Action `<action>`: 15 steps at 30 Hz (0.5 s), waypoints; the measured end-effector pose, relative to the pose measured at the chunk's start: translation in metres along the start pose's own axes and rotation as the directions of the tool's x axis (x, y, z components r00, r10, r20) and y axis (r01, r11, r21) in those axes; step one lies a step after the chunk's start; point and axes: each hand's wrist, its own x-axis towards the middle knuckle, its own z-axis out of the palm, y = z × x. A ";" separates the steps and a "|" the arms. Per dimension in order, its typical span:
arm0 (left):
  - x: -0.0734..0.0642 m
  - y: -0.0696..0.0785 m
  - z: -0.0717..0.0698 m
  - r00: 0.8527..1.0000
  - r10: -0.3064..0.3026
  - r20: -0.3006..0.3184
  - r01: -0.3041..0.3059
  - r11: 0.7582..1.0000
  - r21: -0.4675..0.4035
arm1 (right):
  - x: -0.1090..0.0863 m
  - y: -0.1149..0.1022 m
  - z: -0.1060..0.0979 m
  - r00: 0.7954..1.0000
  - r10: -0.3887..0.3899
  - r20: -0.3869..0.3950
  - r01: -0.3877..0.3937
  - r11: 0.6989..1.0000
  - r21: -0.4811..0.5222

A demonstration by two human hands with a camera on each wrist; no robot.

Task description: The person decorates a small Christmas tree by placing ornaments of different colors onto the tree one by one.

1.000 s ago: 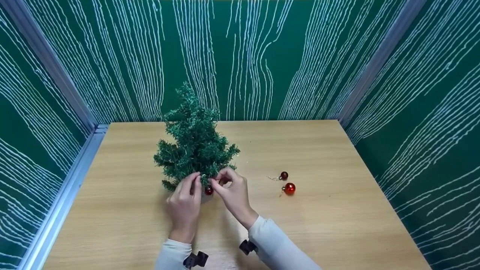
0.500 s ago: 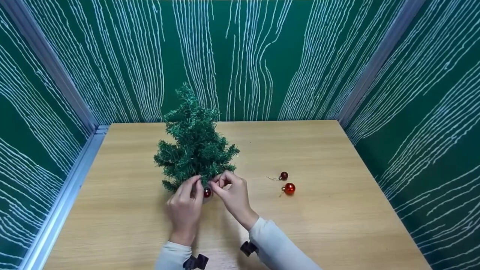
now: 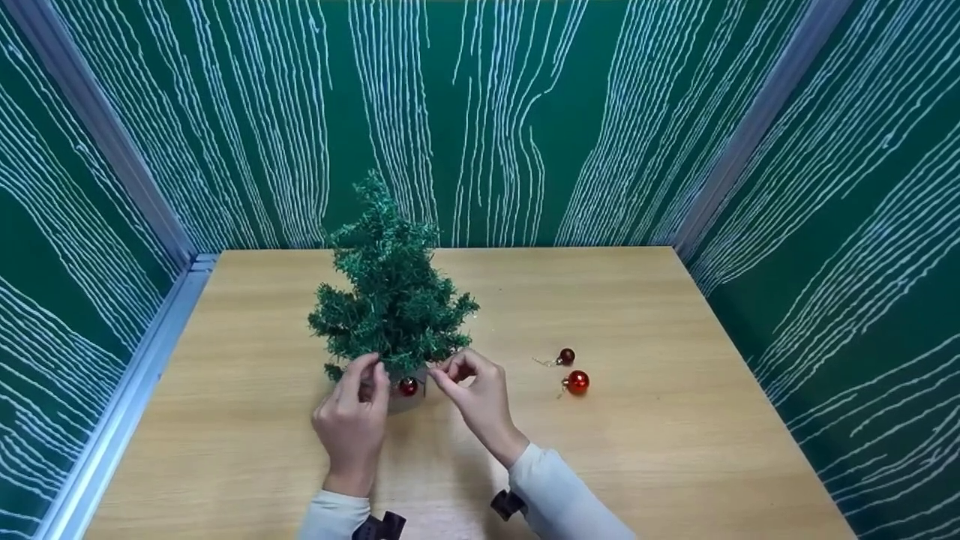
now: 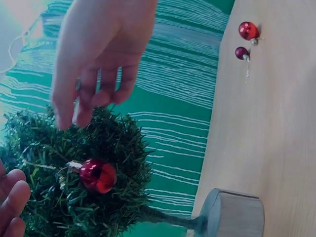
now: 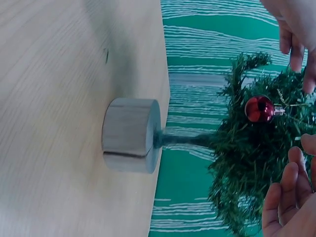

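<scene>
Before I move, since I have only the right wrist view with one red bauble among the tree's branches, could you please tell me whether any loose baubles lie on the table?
Observer: Yes, in the head view a bright red bauble and a smaller dark red bauble lie on the table, to the right of the tree.
Operator: Thank you; my picture cuts off the treetop, so could you kindly say whether a bauble shows there?
Observer: In the head view, no bauble shows on the treetop.
</scene>
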 end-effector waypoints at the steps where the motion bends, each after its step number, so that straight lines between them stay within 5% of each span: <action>1: 0.001 -0.001 0.000 1.000 -0.014 -0.006 0.014 1.000 0.001 | 0.000 0.005 -0.001 1.000 0.007 -0.007 -0.007 1.000 -0.004; 7: 0.004 -0.004 -0.001 0.992 -0.125 -0.022 0.125 0.992 -0.034 | 0.000 0.044 -0.010 0.998 0.035 -0.048 -0.038 0.998 -0.058; 15: 0.004 -0.007 -0.003 0.981 -0.194 -0.006 0.193 0.980 -0.054 | 0.007 0.076 -0.053 0.994 0.095 -0.060 -0.102 0.987 -0.121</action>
